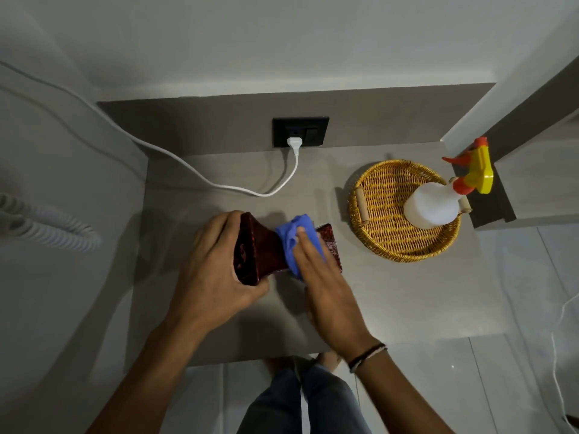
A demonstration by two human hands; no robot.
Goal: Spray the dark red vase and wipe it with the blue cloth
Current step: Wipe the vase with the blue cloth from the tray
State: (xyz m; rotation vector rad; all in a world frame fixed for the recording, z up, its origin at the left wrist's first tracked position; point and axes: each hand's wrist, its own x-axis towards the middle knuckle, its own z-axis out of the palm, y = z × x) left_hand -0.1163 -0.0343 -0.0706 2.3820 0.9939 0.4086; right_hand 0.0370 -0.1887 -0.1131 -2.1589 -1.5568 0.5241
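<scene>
Item one: the dark red vase (266, 245), which we find lying on its side near the middle of the grey tabletop (391, 302), its long axis running from nine o'clock to three o'clock. Its flared glossy end points to nine o'clock; its other end shows at three o'clock, past the cloth.

Item two: our left hand (216, 274), clasped around the flared end of the vase, fingers over the top edge and thumb at the lower corner. The vase extends from this grip toward three o'clock.

Item three: the blue cloth (294, 239), bunched around the narrow waist of the vase. Our right hand (326, 286) lies flat on it, fingers extended and pressing the cloth against the vase rather than closing around it. A dark wristband (368, 355) sits on that wrist.

Item four: a round wicker tray (382, 195), at two o'clock from the vase and well apart from it. In it stands a translucent spray bottle (434, 205) with a yellow and red trigger head, untouched by either hand.

Item five: a black wall socket (300, 131) at twelve o'clock, with a white plug (294, 144) in it; its cable trails across the tabletop toward ten o'clock.
</scene>
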